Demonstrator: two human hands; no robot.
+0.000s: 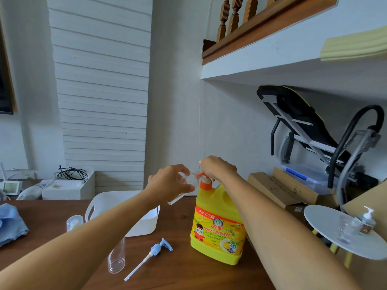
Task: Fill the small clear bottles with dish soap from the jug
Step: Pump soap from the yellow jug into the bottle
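Working at a dark wooden table [182, 268] before a white slatted wall [100, 101], beside an upright yellow jug [217, 227]. Gripping a small clear bottle [186, 185] in the curled fingers of the left hand [169, 183], just left of the jug's top, tilting its long axis from base at lower left up to mouth at the spout. Curling the fingers of the right hand [217, 167] down over the orange pump [204, 182].

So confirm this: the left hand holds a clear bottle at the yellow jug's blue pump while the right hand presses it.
Not blue: in the head view the pump on the jug is orange. The left hand holds the clear bottle there, the right hand pressing.
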